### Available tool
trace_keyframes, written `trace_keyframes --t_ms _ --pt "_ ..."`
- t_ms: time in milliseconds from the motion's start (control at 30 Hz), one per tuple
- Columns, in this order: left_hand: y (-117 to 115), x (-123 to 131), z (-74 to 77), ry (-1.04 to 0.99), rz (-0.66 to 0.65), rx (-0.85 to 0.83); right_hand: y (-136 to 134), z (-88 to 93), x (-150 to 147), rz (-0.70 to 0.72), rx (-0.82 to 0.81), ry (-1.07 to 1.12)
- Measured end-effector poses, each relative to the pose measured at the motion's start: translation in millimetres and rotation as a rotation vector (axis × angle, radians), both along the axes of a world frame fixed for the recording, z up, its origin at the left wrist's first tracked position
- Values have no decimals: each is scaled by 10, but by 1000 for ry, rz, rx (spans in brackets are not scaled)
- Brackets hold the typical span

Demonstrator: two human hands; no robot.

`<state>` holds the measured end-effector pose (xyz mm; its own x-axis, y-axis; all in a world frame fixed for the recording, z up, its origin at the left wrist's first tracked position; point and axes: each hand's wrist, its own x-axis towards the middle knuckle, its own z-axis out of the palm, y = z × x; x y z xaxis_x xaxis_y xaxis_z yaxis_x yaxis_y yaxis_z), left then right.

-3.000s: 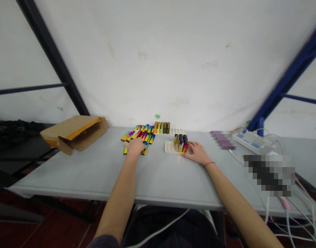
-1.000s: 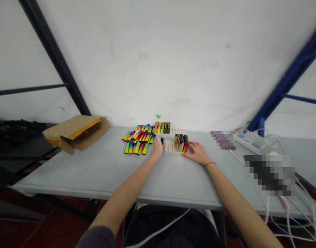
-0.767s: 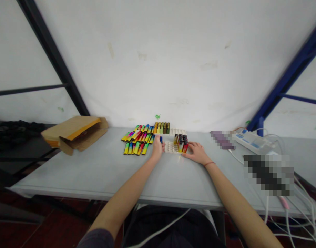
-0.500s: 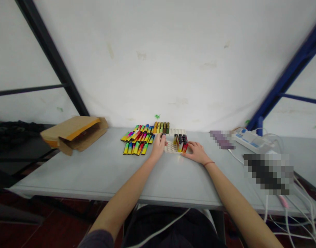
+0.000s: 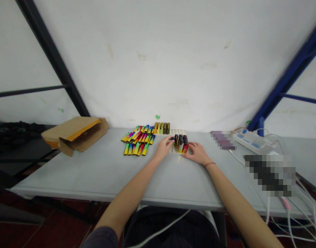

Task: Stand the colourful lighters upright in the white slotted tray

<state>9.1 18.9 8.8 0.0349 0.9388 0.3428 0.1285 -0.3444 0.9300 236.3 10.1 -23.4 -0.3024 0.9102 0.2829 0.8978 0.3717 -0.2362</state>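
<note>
My left hand (image 5: 164, 147) is closed in a pinch over the left side of a white tray with holes (image 5: 174, 150). A dark-topped lighter (image 5: 172, 138) shows at its fingertips; its lower part is mostly hidden. Upright lighters with black tops (image 5: 183, 147), red and yellow among them, stand in the right part of the tray. My right hand (image 5: 198, 153) rests at the tray's right front corner, thumb along the front and fingers on the right side, holding it. Left of the tray, several shiny multicoloured lighters (image 5: 137, 137) lie in rows on the table.
Behind the tray stand a block of orange to green lighters (image 5: 161, 128) and another white tray (image 5: 178, 132). An open cardboard box (image 5: 75, 132) lies at the left. Right are a power strip (image 5: 253, 141), cables and blurred-out devices (image 5: 268, 175) on the grey table (image 5: 95, 172).
My left hand has moved right, with the lighter, from the tray's left edge to beside the standing lighters. My right hand has stayed at the tray's corner.
</note>
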Motion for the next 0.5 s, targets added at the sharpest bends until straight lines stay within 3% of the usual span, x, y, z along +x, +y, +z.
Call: trace_keyframes --t_ms 200,367,500 --pt "-5 -1 5 123 19 51 0 1 -3 -4 -9 5" --pt "-11 12 -28 319 5 187 -6 8 -7 -8 -15 7" --pt "-83 21 54 518 57 249 -9 9 -6 -7 -10 5"
